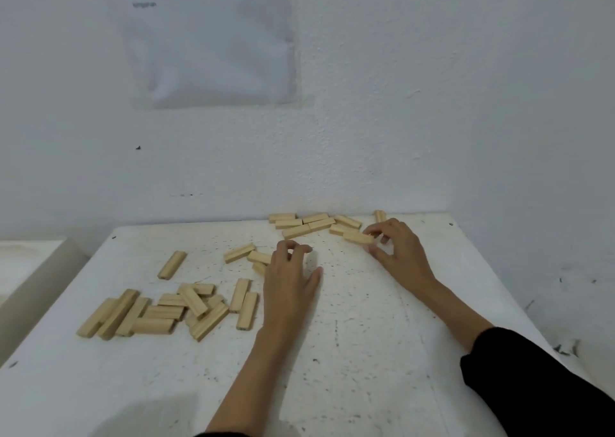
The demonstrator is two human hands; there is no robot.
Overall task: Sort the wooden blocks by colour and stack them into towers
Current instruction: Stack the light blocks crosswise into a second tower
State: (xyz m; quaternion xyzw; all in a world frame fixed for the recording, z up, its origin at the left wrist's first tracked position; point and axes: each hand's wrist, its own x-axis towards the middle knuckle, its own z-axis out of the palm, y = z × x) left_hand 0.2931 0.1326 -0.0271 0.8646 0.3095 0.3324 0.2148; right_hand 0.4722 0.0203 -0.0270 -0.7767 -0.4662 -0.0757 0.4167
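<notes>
Held block (356, 237): pale wood, at the far right of the table (349, 370), on the near edge of the far cluster (306, 225). Its long axis runs left to right, the right end a little nearer the person. It lies flat or nearly so; I cannot tell whether it is lifted off the surface.

Right hand (397, 253): thumb and fingertips pinch the block's right end, the other fingers arched above it. An end grip leaves the long faces free, likely so the block can be laid square against its neighbours.

The far cluster sits against the wall (416, 103), its blocks mostly lying left to right and some touching. It reads as a sorted group or a tower base. No tower stands yet.

Left hand (289, 280): palm down, fingers curled, thumb splayed. Two short-looking blocks (258, 257) lie at its outer edge. I cannot tell whether it has hold of either.

Further out, a lone block (172, 265) points away from the person, and a loose heap (159, 313) at near left has its axes mixed. All the blocks appear to be one colour, so sorting looks trivial here.

A printed sheet (209, 43) hangs on the wall, and a dark sleeve (539, 386) covers the right forearm.
</notes>
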